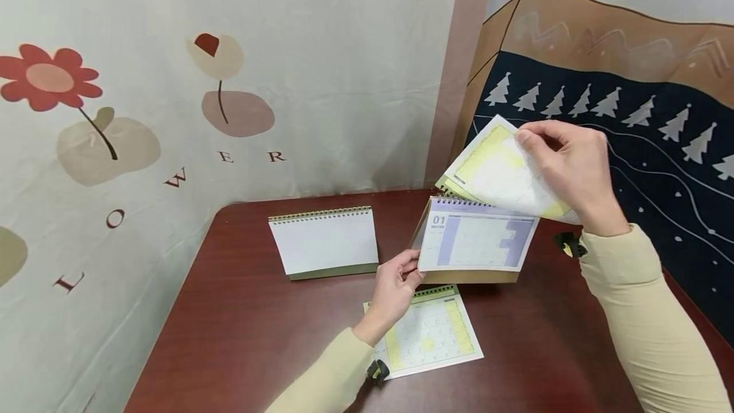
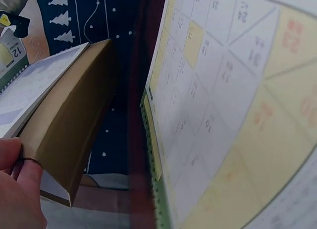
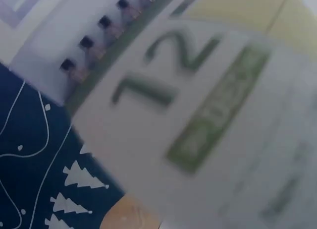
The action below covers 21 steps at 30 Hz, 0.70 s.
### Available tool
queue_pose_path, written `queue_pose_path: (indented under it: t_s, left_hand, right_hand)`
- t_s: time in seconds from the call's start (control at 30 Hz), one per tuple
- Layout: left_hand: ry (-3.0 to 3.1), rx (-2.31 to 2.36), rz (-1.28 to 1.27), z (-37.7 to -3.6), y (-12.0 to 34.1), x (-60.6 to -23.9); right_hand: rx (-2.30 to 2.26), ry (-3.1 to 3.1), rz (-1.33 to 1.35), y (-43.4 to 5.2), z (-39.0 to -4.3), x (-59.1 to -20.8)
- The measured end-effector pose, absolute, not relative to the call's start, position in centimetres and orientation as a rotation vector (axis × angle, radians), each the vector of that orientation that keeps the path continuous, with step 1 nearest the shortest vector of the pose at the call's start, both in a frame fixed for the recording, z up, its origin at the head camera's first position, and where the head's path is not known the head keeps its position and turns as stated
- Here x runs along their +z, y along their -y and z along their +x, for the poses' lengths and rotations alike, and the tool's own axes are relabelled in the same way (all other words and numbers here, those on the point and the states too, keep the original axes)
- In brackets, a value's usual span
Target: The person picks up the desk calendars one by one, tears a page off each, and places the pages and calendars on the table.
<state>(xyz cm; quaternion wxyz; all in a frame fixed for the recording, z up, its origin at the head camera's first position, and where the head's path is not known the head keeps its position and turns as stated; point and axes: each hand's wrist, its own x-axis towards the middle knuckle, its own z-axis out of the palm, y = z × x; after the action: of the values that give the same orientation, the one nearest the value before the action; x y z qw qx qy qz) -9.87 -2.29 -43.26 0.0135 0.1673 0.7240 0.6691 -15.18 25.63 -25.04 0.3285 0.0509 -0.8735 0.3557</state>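
Note:
A desk calendar (image 1: 482, 244) with a purple "01" page stands on a brown cardboard base (image 2: 74, 115). My left hand (image 1: 392, 292) grips its lower left corner, thumb and fingers around the page and base edge. Above the calendar's coil, my right hand (image 1: 576, 167) pinches a yellow-and-green calendar sheet (image 1: 496, 167) by its far edge. That sheet, marked "12" in the right wrist view, tilts over the top of the coil; whether it is still bound there, I cannot tell. My right hand is barely seen in the right wrist view.
A yellow-and-white calendar page (image 1: 432, 330) with a punched green edge lies flat in front of the calendar, partly under my left forearm. To the left stands another coil-bound calendar (image 1: 327, 241) with a blank white face. Curtains hang behind the dark red table (image 1: 229, 336).

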Motion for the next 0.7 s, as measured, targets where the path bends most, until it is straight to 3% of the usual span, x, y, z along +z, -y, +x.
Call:
queue_pose_path:
  t_s: [0.7]
  left_hand:
    - [-2.234, 2.178, 0.430, -9.6, 4.0, -44.5]
  right_hand:
    - [1.098, 2.000, -0.241, -31.0, -15.8, -24.2]
